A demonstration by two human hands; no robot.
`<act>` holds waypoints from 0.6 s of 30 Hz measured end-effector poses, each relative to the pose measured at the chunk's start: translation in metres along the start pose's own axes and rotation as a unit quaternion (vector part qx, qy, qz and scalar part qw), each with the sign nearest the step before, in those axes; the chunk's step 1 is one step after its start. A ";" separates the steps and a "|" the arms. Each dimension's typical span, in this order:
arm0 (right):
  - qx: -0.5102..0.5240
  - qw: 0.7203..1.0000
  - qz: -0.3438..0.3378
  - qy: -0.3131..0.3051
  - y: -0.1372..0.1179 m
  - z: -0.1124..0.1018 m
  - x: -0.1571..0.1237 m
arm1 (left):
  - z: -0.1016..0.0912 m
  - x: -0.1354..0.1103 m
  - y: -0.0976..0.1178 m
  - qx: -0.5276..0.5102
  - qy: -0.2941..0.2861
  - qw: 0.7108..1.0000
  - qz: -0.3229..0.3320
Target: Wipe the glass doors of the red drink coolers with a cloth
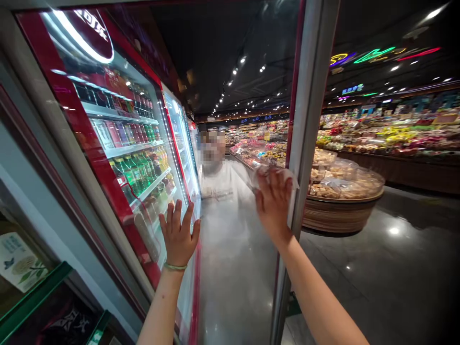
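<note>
A glass fridge door point(237, 86) with a grey metal edge point(311, 96) stands swung open in front of me. My left hand point(178, 235) lies flat on the glass with its fingers spread and holds nothing; a green band circles its wrist. Higher and to the right, my right hand point(273, 203) presses a thin white cloth point(293, 184) against the glass next to the metal edge. A person in a white top shows faintly in the glass between my hands.
To the left, a red-framed drinks fridge point(136, 158) holds rows of bottles and cans. A round wooden display point(345, 206) of wrapped baked goods stands beyond the door on a shiny grey floor. Long shelves of goods line the back right.
</note>
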State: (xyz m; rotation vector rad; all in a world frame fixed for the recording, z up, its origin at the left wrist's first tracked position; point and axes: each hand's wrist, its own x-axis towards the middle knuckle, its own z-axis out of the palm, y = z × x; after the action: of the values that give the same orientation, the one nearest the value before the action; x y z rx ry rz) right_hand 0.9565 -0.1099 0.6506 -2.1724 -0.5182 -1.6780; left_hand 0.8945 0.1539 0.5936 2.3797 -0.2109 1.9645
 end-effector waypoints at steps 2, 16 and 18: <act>0.004 0.999 0.030 0.015 0.003 0.002 -0.010 | 0.001 -0.001 0.001 0.007 -0.004 1.000 -0.002; 0.096 0.984 -0.149 -0.019 -0.039 0.017 -0.010 | 0.002 0.002 0.008 0.079 -0.017 0.997 0.019; 0.101 0.980 -0.172 -0.025 -0.038 0.017 -0.015 | 0.002 0.002 0.008 0.080 -0.024 0.996 0.017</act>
State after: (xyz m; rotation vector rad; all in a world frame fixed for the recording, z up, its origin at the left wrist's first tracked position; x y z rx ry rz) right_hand 0.9491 -0.0692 0.6340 -2.0693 -1.0826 -1.6509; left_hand 0.8956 0.1459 0.5948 2.5403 -0.1004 2.0120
